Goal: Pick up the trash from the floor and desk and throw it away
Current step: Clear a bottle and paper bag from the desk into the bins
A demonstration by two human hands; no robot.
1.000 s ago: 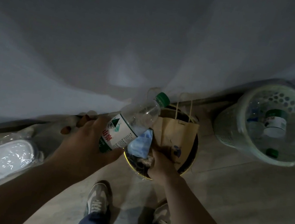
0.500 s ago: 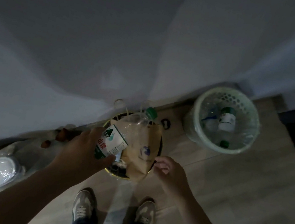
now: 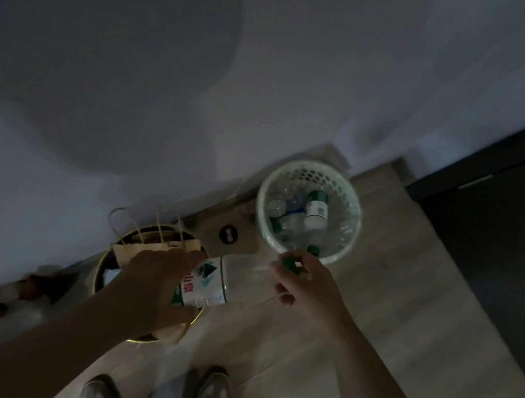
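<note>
Standing on a pale plank floor (image 3: 395, 290), a person wraps the left grip (image 3: 153, 281) round the labelled middle of a clear plastic bottle (image 3: 205, 281), held level above a round, gold-rimmed bin (image 3: 98, 270) stuffed with a brown paper bag (image 3: 156, 243). The right grip (image 3: 305, 286) pinches the green cap (image 3: 288, 264) beside a perforated green basket (image 3: 263, 199) of bottles.

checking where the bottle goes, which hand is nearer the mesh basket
Right. The right hand pinches the bottle's green cap, beside the mesh basket's rim; the left hand grips the bottle over the gold-rimmed bin, farther off.
</note>
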